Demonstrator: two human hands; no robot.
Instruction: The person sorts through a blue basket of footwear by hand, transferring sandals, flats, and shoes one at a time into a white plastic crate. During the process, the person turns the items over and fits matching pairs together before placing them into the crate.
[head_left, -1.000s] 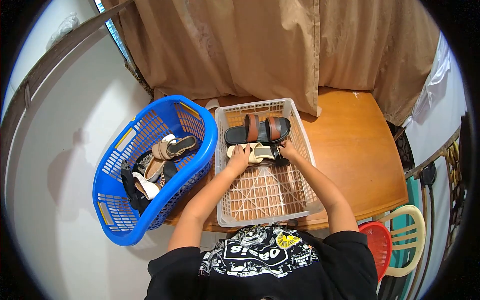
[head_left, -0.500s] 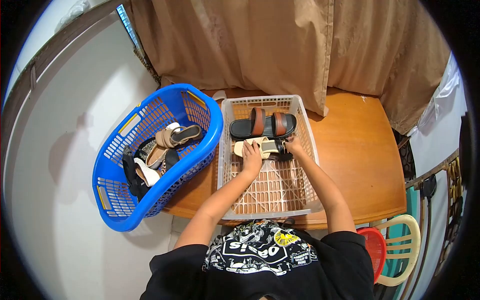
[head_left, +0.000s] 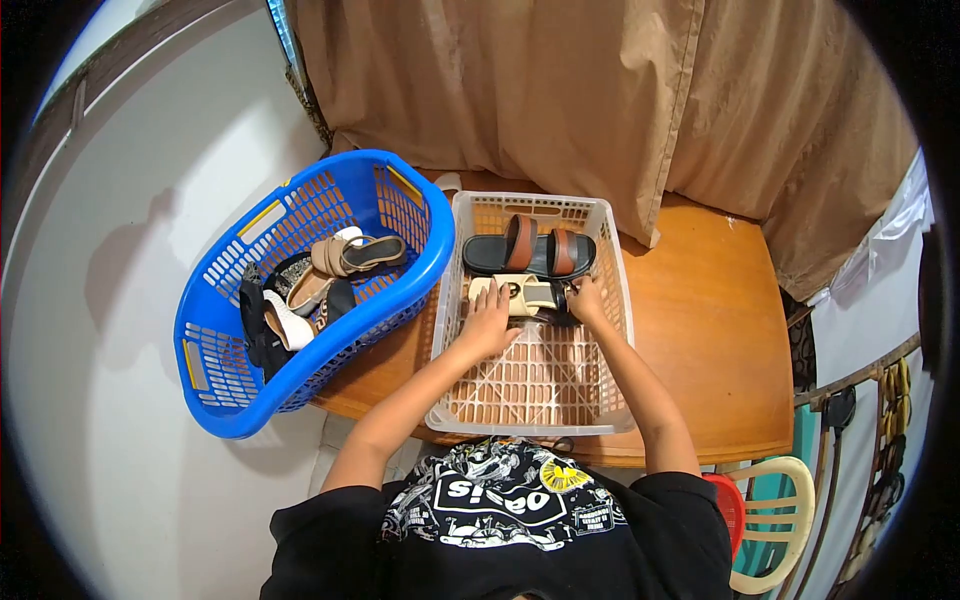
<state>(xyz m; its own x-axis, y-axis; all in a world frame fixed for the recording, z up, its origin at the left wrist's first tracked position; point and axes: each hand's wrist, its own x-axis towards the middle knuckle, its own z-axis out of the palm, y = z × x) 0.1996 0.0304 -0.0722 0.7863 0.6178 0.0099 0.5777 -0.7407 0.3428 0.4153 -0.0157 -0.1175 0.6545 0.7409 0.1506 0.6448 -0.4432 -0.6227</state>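
Note:
A pair of sandals with brown straps and black soles [head_left: 545, 255] lies across the far end of the white plastic crate [head_left: 627, 330]. Just on the near side of it is a cream sandal [head_left: 519, 288] with a dark emblem on its strap, and something dark shows under its edge. Across the toe end of the cream sandal lies my left hand [head_left: 486, 322], fingers stretched out. My right hand [head_left: 587, 300] is closed around the dark heel end; its fingertips are partly hidden.
At the left, a tilted blue laundry basket [head_left: 437, 230] holds several shoes, including a beige strappy sandal [head_left: 335, 258] and a white shoe [head_left: 288, 320]. Both containers are at the wooden table [head_left: 710, 320]. A brown curtain [head_left: 500, 90] hangs behind; a cream chair [head_left: 800, 520] stands lower right.
My left hand has slid slightly left and nearer on the cream sandal, uncovering its strap emblem. My right hand keeps hold of the heel end. The camera view has shifted a little.

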